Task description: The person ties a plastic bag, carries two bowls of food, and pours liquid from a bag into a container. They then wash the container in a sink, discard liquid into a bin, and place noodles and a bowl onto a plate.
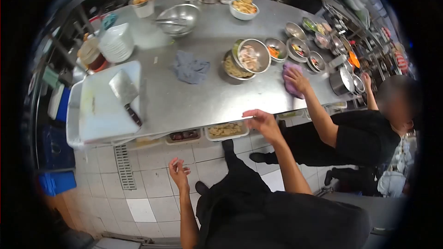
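Both my hands are in the air in front of the steel counter [184,106]. My left hand [179,174] hangs over the tiled floor, its fingers loosely curled and apart, holding nothing. Near the counter's front edge is my right hand [264,124], fingers apart and empty. Beyond it stand stacked steel bowls, the top one [253,56] holding pale meat. A crumpled blue-grey cloth [190,67] lies to their left. At the far left a cleaver [123,89] rests on a white cutting board [99,115].
At the right, a co-worker in black [364,133] has one hand [297,79] on a purple cloth [292,76]. Several bowls of ingredients [297,48] are behind. An empty steel bowl [184,16] and white containers [116,44] stand farther back. Food trays [226,130] sit below the counter.
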The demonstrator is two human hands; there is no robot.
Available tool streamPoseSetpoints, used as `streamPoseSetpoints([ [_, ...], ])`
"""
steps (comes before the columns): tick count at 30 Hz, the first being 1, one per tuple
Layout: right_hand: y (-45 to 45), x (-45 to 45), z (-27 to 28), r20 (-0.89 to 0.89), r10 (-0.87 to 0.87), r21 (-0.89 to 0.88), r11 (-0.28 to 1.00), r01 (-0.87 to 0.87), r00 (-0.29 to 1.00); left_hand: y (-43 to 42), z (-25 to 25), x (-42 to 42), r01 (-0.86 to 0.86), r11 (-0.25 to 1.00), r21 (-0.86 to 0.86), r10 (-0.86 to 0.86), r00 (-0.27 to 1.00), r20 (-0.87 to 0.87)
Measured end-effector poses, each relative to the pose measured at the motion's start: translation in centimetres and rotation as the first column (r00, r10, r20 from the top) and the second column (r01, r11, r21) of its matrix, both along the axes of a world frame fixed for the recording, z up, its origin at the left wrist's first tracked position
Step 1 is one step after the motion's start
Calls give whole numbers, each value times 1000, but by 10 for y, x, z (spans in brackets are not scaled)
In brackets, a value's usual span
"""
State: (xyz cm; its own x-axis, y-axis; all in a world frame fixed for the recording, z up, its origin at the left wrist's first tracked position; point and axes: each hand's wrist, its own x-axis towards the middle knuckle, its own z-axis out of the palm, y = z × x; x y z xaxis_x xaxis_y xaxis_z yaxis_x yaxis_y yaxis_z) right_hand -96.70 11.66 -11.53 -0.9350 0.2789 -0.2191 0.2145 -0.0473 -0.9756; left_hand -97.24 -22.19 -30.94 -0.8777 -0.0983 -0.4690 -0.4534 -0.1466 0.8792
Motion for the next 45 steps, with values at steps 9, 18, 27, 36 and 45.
streamPoseSetpoints([
  [9, -146, 40, -168, 276, 624, -172, 780, -602, 731, -130, -177, -53, -455, 864, 214, 370, 864, 342],
  [18, -261, -4, -390, 357, 621, -154, 776, -612, 697, -159, -350, -198, -601, 788, 136, 470, 729, 497],
  [27, -362, -184, -535, 304, 445, 61, 873, -483, 842, -173, -430, -136, -450, 892, 41, 441, 887, 135],
  [36, -453, -210, -689, 474, -167, 642, 738, -209, 864, -294, -339, -89, 357, 931, 74, -354, 838, 415],
  [45, -439, -235, -606, 503, -108, 125, 991, 52, 858, -304, -418, -249, 249, 662, -708, -225, 966, 129],
])
